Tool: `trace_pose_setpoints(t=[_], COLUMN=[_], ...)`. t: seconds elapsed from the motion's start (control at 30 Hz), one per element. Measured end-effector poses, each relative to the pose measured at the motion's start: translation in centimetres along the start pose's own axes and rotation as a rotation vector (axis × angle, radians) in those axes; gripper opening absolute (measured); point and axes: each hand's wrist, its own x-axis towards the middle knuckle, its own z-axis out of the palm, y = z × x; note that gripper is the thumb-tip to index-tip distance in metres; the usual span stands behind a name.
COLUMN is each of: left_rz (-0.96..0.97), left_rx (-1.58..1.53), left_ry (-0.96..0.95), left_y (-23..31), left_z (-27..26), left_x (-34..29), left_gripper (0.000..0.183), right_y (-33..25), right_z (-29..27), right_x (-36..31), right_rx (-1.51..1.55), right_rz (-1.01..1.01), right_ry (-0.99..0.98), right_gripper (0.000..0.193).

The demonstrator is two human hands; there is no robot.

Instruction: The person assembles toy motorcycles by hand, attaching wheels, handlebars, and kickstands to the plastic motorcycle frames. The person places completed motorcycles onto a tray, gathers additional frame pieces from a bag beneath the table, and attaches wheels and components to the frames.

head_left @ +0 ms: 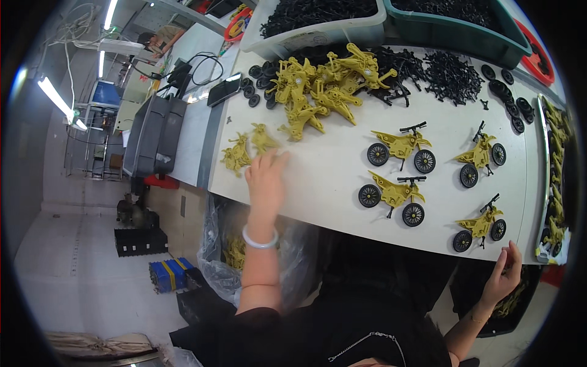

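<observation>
My left hand [266, 183], with a pale bangle on the wrist, reaches over the left part of the table. Its fingertips are at a yellow toy motorbike body [263, 139], and both are smeared by motion, so whether it is gripped cannot be told. Beside that piece lies another yellow body [236, 155]. At the table's front right edge is my right hand [504, 276], thumb and fingers apart, nothing seen in it. Nearest to it lies a toy motorbike [480, 225] with black wheels and handlebar. Several similar ones, such as this toy motorbike [396, 197], lie left of and behind it.
Yellow bodies [327, 85] are heaped at the back, beside piles of small black parts [452, 76] and loose wheels [502, 95]. Behind stand a white bin [318, 40] and a green bin [465, 38]. A phone [225, 89] lies back left; a tray [543, 183] borders the right.
</observation>
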Motion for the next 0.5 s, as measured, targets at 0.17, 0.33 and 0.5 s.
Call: trace_pose_setpoints(t=[0.17,0.33,0.5], left_rz=[0.072,-0.007,-0.111], left_rx=[-0.236,-0.598,-1.263], left_ry=[-0.103,0.030,0.040], left_y=[-1.7,-1.6,-3.8], left_z=[0.1,-1.0,-0.3], left_x=[-0.9,-1.0,-2.0], left_gripper=[0.026,0.021,0.023], right_y=[-0.5,-0.7,-0.6], right_z=[1.0,0.8,0.4], right_x=[1.7,2.2,2.0], right_rx=[-0.051,-0.098,-0.100], right_rz=[-0.043,-0.089,-0.062], right_ry=[-0.004,-0.003,-0.012], right_gripper=[0.023,0.023,0.023])
